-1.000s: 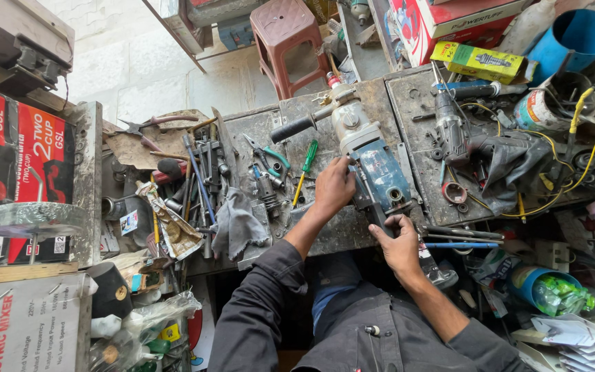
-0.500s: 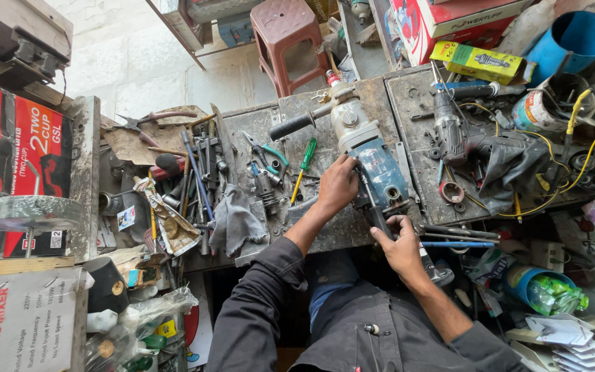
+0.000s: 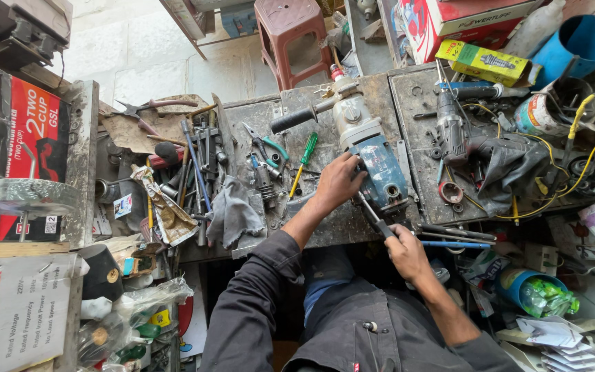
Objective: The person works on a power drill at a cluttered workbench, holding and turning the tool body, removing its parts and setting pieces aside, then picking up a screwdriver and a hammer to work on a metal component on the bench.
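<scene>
At worktop (image 3: 421, 103) centre, blue-grey power drill (image 3: 370, 155) lay flat, black side handle pointing ten o'clock. My left hand (image 3: 339, 182) pressed on drill body, fingers curled over it. My right hand (image 3: 404, 251), at five o'clock from drill, gripped dark screwdriver (image 3: 373, 215), tip at drill's rear end. Green screwdriver (image 3: 304, 162) lay at nine o'clock.
</scene>
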